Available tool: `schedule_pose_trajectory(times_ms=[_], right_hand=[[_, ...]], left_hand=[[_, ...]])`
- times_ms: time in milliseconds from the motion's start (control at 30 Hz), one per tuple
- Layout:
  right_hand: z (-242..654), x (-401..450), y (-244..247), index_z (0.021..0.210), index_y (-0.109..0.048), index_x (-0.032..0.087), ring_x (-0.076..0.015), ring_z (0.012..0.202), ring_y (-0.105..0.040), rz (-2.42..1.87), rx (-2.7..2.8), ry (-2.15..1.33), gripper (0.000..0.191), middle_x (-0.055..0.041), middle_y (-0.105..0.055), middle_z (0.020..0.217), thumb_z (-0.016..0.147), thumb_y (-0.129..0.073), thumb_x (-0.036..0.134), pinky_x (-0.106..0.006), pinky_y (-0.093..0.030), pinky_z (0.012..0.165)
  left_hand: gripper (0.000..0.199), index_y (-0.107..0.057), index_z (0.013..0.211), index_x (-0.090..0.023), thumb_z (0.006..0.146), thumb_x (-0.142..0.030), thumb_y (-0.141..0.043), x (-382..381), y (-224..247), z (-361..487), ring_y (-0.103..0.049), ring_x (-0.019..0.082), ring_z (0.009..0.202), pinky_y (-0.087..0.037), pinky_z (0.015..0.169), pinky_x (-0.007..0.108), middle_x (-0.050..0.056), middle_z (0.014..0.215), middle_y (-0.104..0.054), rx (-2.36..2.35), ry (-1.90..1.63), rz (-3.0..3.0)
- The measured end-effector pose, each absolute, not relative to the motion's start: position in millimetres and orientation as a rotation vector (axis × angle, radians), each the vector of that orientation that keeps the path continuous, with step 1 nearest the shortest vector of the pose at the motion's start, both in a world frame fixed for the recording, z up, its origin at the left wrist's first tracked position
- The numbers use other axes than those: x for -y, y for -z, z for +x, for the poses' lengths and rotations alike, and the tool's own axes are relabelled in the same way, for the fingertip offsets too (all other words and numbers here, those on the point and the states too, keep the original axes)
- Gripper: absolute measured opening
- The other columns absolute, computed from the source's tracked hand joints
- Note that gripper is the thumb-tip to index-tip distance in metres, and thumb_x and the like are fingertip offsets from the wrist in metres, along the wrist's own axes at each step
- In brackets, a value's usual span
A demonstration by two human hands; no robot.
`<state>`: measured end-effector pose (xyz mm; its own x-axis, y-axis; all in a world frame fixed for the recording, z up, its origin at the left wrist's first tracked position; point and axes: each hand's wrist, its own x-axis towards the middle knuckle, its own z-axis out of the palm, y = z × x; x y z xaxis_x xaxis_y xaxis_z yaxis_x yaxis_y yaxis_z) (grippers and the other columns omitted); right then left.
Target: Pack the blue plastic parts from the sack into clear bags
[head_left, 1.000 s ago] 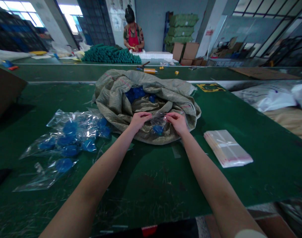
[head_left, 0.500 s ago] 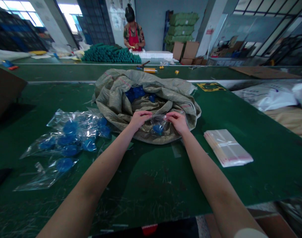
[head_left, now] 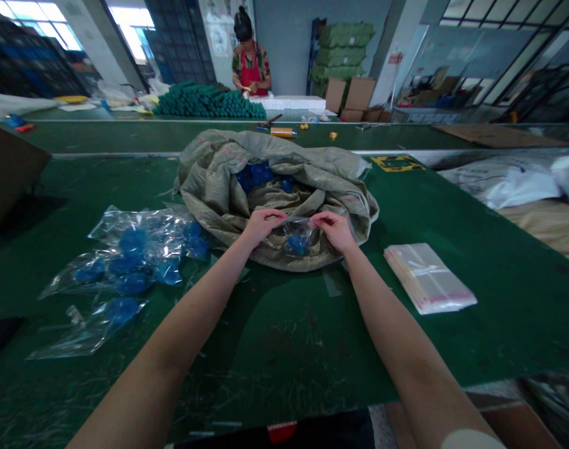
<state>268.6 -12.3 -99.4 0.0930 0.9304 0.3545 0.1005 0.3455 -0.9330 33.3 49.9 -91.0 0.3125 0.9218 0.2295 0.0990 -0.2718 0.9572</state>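
A clear plastic bag [head_left: 298, 238] with a blue item at its bottom hangs between my two hands, over the front rim of a crumpled grey-green woven sack [head_left: 219, 187]. My left hand [head_left: 262, 224] pinches the bag's upper left edge, while my right hand [head_left: 334, 229] pinches its upper right edge. Inside the sack lie several blue items [head_left: 258, 174]. To the left, several filled clear bags [head_left: 133, 242] with blue round pieces are piled on the green table [head_left: 284, 349]. A stack of flat clear bags [head_left: 429, 277] lies to the right.
A brown box [head_left: 10, 171] stands at the left edge. Behind the sack, a second green surface holds an orange roll [head_left: 283, 133] and small tools. Farther back, a person in a red apron [head_left: 250, 76] works beside a heap of green rolls [head_left: 209, 101]. White sacks [head_left: 503, 181] lie at the right.
My right hand has shifted very slightly left along the bag's edge. My left hand keeps its place. Across the room, the person's hands and head have moved a little.
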Motion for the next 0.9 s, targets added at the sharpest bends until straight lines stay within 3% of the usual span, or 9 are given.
schedule_pose_trajectory(times_ms=[133, 300, 900], right_hand=[[269.2, 13.1, 99.2, 0.081, -0.072, 0.022, -0.0212, 0.082, -0.071, -1.068, 1.348, -0.808, 0.025, -0.0034, -0.075, 0.084, 0.072, -0.076, 0.045, -0.04, -0.057, 0.088], [268.5, 13.0, 99.7, 0.082, -0.072, 0.022, -0.0201, 0.081, -0.071, -1.083, 1.358, -0.772, 0.023, -0.0031, -0.075, 0.085, 0.073, -0.074, 0.043, -0.039, -0.056, 0.087], [268.4, 13.3, 99.1, 0.08, -0.073, 0.023, -0.0202, 0.087, -0.068, -1.063, 1.413, -0.697, 0.011, -0.0027, -0.075, 0.089, 0.076, -0.069, 0.033, -0.039, -0.054, 0.089]], left_hand=[[0.023, -0.078, 0.085, -0.015, 0.071, -0.033, -0.074, -48.1, 88.4, 32.9, -0.066, 0.017, 0.073, -0.052, 0.072, 0.028, 0.006, 0.079, -0.074, -0.895, -1.102, 1.705], [0.02, -0.077, 0.084, -0.015, 0.073, -0.031, -0.073, -49.8, 90.5, 32.7, -0.068, 0.019, 0.088, -0.052, 0.089, 0.033, 0.006, 0.09, -0.076, -0.871, -1.129, 1.78], [0.015, -0.076, 0.083, -0.016, 0.078, -0.029, -0.069, -48.3, 92.3, 29.1, -0.066, 0.018, 0.088, -0.051, 0.089, 0.035, 0.007, 0.092, -0.073, -0.758, -1.159, 1.885]])
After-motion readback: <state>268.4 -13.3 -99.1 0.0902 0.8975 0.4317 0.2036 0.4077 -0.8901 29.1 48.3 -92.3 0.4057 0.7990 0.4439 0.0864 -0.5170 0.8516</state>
